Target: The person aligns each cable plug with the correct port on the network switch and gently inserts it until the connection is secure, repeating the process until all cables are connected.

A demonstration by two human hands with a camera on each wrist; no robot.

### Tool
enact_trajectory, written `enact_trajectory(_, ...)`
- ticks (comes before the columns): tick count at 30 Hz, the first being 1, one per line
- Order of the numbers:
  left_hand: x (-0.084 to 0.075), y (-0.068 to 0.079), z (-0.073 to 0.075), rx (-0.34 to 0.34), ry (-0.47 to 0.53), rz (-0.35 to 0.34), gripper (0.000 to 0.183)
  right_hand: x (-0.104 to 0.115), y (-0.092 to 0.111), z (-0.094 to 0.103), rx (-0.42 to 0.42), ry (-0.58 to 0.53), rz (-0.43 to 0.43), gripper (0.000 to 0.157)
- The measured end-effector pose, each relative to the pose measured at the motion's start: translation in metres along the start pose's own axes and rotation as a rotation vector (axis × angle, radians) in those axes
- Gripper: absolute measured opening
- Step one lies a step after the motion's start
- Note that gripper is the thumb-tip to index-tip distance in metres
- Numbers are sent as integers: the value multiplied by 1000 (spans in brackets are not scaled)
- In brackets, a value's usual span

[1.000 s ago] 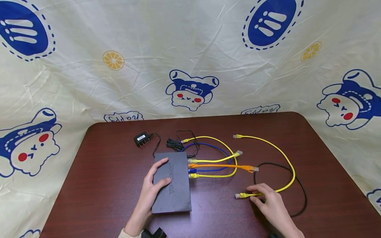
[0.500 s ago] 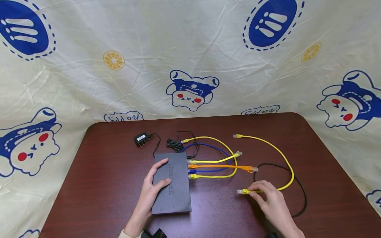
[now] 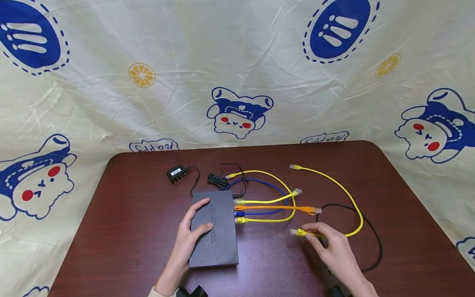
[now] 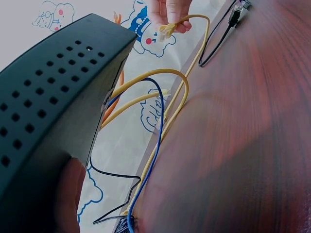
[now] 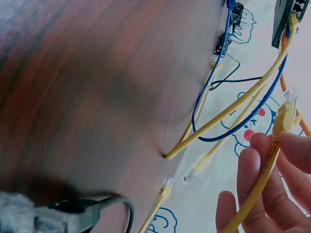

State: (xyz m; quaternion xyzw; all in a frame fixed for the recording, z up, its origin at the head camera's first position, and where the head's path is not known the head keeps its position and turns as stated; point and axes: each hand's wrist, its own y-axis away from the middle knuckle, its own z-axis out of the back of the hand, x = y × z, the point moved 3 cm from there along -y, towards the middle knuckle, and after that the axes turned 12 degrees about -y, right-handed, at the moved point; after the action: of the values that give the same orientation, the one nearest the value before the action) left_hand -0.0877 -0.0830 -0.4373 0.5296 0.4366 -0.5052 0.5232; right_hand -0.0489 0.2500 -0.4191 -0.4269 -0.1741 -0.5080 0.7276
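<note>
Over the brown surface [image 3: 122, 231], the TP-LINK network switch [image 3: 222, 251] is held by the left-hand grip [image 3: 188, 234], thumb on its top face; to its right, a yellow Ethernet cable [image 5: 253, 195] curves, pinched by the right-hand grip [image 3: 335, 246] just behind one clear plug [image 3: 293, 232]; that plug points toward the switch, apart from it.
</note>
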Motion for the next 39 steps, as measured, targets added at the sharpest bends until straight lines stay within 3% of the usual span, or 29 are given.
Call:
enact_trajectory(16, 0, 0, 0, -6, -7, -5, 56, 15, -10, -13, 6, -114, 130, 39)
enact_trajectory(26, -2, 1, 0, -3, 6, -14, 56, 23, -17, -22, 35, -194, 161, 41)
enact_trajectory(39, -4, 2, -1, 4, 22, -17, 57, 39, -26, -40, 89, -150, 218, 38)
